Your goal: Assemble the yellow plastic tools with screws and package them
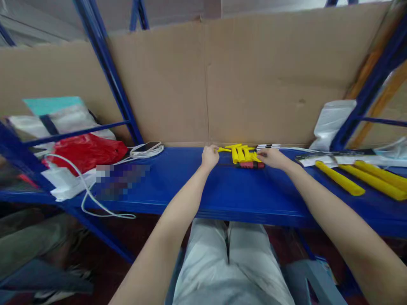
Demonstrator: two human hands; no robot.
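At the back of the blue table, my left hand [210, 156] is closed, its fingertips pinching the end of a thin yellow piece [224, 149]. Several short yellow plastic pieces [241, 153] lie in a row between my hands. My right hand [270, 157] is closed at the right end of that row, its fingers on a small yellow piece [255, 156]. Just in front of the row lies a red and black tool handle [250, 164], perhaps a screwdriver. Black-and-white sticks [269, 146] lie behind my right hand, which partly covers them.
Long yellow strips [340, 178] and a white-and-black package [346, 158] are on the right. To the left are a phone [146, 146], coiled white cable, a red bag [87, 150] and a white power strip [71, 186]. Cardboard [254, 84] walls the back; blue posts [108, 67] flank it.
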